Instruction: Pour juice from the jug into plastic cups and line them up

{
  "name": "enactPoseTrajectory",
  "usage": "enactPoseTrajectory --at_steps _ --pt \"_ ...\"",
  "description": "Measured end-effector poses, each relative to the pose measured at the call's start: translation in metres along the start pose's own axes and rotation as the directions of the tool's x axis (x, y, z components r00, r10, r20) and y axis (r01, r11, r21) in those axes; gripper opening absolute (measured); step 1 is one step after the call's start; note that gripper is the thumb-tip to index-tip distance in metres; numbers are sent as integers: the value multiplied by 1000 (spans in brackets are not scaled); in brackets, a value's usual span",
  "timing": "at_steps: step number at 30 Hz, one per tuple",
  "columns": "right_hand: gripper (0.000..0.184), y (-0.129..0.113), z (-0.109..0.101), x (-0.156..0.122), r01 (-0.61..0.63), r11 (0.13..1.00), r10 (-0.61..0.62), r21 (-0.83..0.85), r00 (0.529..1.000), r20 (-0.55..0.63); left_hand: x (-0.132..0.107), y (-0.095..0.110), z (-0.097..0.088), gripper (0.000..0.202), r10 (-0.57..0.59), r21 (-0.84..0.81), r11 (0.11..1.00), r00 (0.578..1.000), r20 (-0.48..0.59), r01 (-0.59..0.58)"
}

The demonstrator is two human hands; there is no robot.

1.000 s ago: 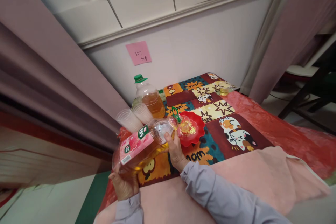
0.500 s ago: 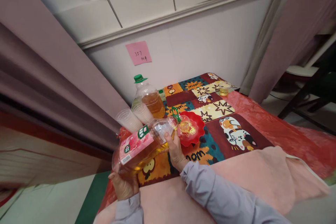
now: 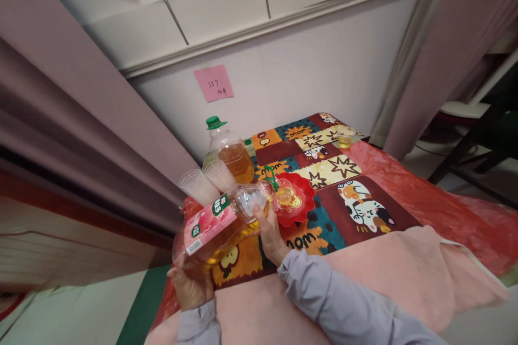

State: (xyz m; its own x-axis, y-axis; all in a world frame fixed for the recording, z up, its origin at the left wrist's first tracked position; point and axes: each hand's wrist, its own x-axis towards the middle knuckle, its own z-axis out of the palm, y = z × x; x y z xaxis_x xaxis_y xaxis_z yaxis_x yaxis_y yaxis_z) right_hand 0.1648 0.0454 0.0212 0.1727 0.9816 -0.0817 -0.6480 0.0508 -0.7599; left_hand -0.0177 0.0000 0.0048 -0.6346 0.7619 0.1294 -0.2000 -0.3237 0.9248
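Both of my hands hold a large clear oil bottle (image 3: 220, 218) with a pink label, tipped on its side with its mouth to the right. My left hand (image 3: 190, 283) grips its base. My right hand (image 3: 270, 232) is wrapped round its neck end. The mouth lies over a small clear cup (image 3: 284, 192) holding yellow liquid, which stands on a red scalloped plate (image 3: 301, 206). A green cap ring hangs by the mouth.
A second oil bottle (image 3: 229, 150) with a green cap stands behind, beside stacked clear plastic cups (image 3: 204, 182). Another small cup of yellow liquid (image 3: 345, 137) sits at the far table end. A patterned cloth (image 3: 364, 202), a pink sticky note (image 3: 213, 82) and curtains surround.
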Motion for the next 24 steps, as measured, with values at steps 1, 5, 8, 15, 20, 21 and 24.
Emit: enactPoseTrajectory --at_steps 1,5,8,15,20,21,24 --pt "81 0 0 0 2 1000 -2 0 1000 4 0 0 0 98 -2 5 1000 1000 0 2" --pt "82 0 0 0 9 1000 -9 4 1000 6 -2 4 2 106 6 -12 1000 998 57 -5" --pt "83 0 0 0 5 1000 -5 6 1000 2 -4 6 5 110 1 -25 1000 997 77 1" --pt "78 1 -2 0 15 1000 -15 6 1000 19 -2 3 3 106 8 11 1000 999 37 -8" --pt "83 1 -1 3 48 998 -50 27 996 68 -5 8 9 112 4 2 1000 998 61 -4" --pt "87 1 0 4 52 998 -56 44 994 95 -7 10 11 112 5 -3 1000 997 81 -5" --pt "105 3 3 9 64 993 -81 103 982 173 -11 14 15 110 11 -28 1000 992 129 -8"
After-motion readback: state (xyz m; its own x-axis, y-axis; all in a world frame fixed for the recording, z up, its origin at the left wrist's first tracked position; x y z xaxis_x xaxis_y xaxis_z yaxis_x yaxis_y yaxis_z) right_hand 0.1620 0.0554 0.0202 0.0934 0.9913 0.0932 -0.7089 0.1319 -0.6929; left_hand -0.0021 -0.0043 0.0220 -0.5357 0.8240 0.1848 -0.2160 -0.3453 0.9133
